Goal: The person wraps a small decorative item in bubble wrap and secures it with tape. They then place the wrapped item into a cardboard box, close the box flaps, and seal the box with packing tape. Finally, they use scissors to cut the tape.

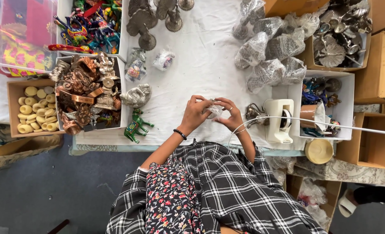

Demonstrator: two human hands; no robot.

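Observation:
Both of my hands meet over the near edge of a white cloth-covered table [209, 65]. My left hand [195, 113] and my right hand [230, 115] together pinch a small item wrapped in clear plastic [214, 110]; what is inside the wrap is too small to tell. A black bead bracelet is on my left wrist, and a ring and a thin bangle are on my right hand. A white tape dispenser [279, 120] stands just right of my right hand, next to a small silver metal figure [253, 113].
A box of copper and silver figurines [88, 93] and a box of pale yellow rolls [36, 110] sit at left. A green toy horse [136, 125] and a wrapped silver figure [137, 95] lie nearby. Several plastic-wrapped silver pieces [270, 47] are at back right, cardboard boxes [381, 65] beyond.

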